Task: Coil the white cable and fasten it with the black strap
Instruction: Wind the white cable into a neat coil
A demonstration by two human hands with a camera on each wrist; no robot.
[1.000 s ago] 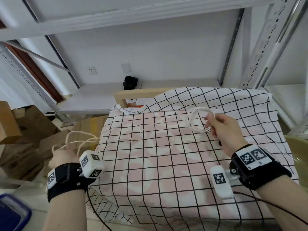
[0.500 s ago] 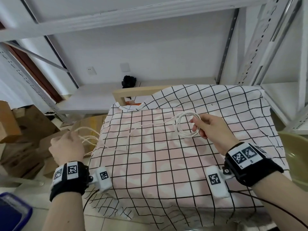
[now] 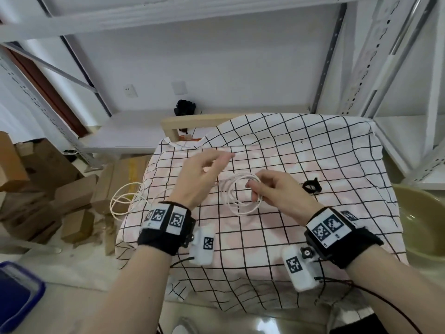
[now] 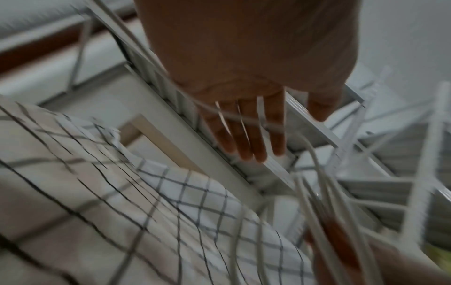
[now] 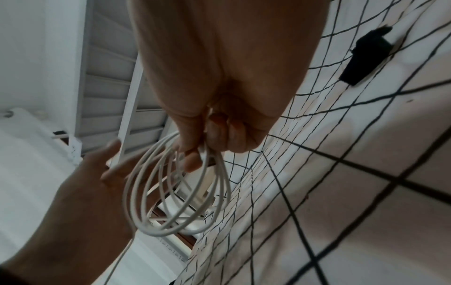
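Observation:
The white cable's coil point(image 3: 240, 197) of several loops hangs just above the checked cloth point(image 3: 277, 237); my right hand point(image 3: 252, 186) pinches it at its right side. In the right wrist view, thumb and fingers point(image 5: 195, 160) clamp the loops point(image 5: 175, 192). My left hand point(image 3: 216, 162) is just left of the coil with straight fingers, and the cable point(image 4: 244, 119) runs loosely across them. The rest of the cable point(image 3: 122, 201) droops in loops off the table's left edge. The black strap point(image 3: 311, 186) lies on the cloth to the right of my right hand, also seen as the strap point(image 5: 366, 57).
Cardboard boxes point(image 3: 36, 177) pile up on the floor at left, with a blue bin point(image 3: 14, 297) at the bottom left. A beige basin point(image 3: 428, 225) sits right of the table. White metal shelving point(image 3: 361, 56) stands behind, with a wooden frame point(image 3: 192, 121) at the table's far edge.
My left hand has swung right from beyond the table's left edge to beside the coil, bringing cable with it. My right hand has shifted slightly left and down with the coil.

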